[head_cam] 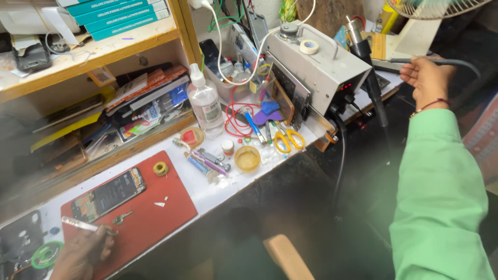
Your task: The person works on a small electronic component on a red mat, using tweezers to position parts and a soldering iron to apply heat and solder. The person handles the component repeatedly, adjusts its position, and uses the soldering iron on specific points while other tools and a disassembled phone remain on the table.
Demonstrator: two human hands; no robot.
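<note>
Tweezers (79, 224), slim and silvery, pinched in left hand (83, 251); right hand (426, 78) grips grey hose (441, 61).

The mat (155, 212) is red, the sleeve (441, 197) light green. The scissors (288, 139) have yellow handles. The station (316, 67) is grey-white, the bottle (205, 101) clear with a white cap. The boxes (122, 15) are teal. The bench (249, 176) is white.
</note>
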